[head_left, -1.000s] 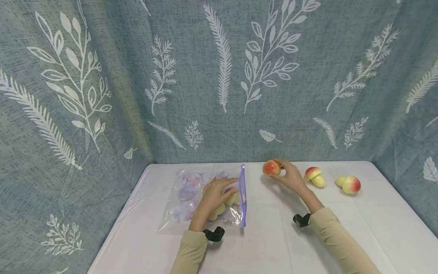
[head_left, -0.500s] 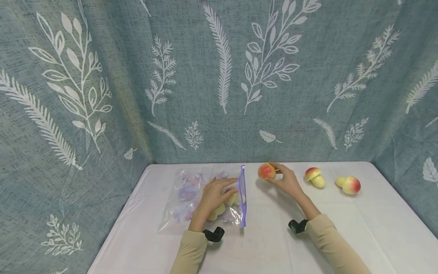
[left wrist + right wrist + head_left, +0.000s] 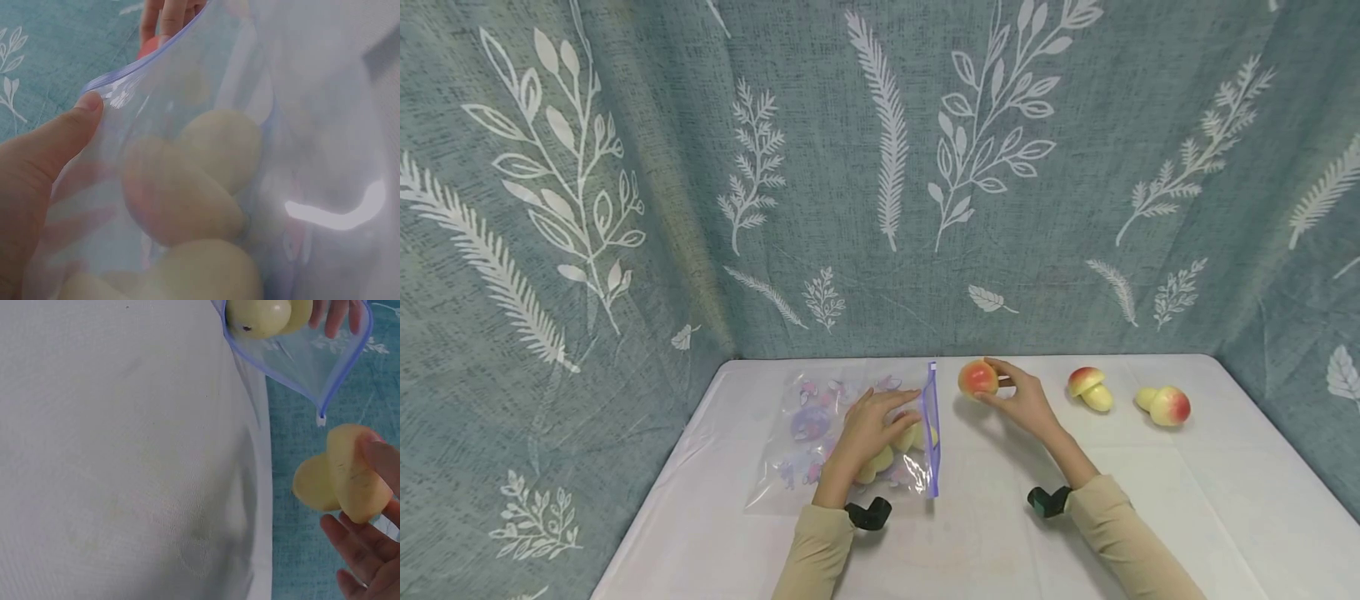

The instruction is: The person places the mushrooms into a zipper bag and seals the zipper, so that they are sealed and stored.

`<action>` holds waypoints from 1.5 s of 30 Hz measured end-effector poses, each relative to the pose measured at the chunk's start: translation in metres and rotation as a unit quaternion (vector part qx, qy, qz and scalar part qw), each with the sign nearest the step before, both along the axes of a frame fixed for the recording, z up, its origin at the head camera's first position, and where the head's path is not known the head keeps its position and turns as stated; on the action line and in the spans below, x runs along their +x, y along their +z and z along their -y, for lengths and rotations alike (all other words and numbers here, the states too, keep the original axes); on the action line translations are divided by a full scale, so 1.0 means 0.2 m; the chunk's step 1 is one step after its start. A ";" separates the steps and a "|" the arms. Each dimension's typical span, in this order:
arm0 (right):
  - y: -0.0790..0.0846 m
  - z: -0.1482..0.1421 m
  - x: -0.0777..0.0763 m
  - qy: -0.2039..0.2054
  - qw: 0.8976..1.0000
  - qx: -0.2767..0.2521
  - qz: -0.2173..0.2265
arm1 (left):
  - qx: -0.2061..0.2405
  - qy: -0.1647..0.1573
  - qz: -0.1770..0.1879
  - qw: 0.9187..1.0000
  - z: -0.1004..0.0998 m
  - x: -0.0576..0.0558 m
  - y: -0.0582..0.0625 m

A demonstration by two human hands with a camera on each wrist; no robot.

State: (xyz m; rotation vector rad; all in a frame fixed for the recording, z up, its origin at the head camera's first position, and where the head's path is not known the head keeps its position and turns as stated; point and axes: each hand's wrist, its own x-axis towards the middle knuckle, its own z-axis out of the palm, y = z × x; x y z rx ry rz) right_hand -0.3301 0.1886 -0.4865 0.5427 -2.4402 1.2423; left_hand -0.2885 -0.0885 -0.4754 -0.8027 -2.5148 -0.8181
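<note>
A clear zip bag [image 3: 775, 483] with a purple zip edge and printed pictures lies on its side, its mouth facing right. My left hand [image 3: 868, 429] holds it near the mouth; in the left wrist view the thumb [image 3: 81, 122] is at the zip edge and the fingers show through the plastic. Several pale yellow toy mushrooms [image 3: 219, 147] are inside, partly covered by the hand in the head view. To the right of the mouth, my right hand [image 3: 1024, 404] grips a toy mushroom [image 3: 978, 379] by its red and yellow cap; its stem [image 3: 312, 484] points toward the bag.
Two more toy mushrooms lie at the right: one with a red-topped cap [image 3: 1091, 388] and another on its side [image 3: 1165, 405]. A white cloth [image 3: 985, 542] covers the table. Behind it hangs a blue-green curtain [image 3: 850, 317] with white leaf prints.
My right hand has carried the mushroom left and slightly nearer, closer to the bag's mouth. The left hand and the bag have stayed in place.
</note>
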 end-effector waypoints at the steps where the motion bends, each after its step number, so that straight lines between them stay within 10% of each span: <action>1: 0.00 0.00 0.00 0.000 1.000 0.000 0.005 | 0.000 0.000 0.000 1.000 0.00 0.00 0.00; 45: 0.03 0.07 0.07 0.012 1.000 -0.002 0.002 | -0.001 -0.007 -0.009 1.000 0.00 0.00 -0.03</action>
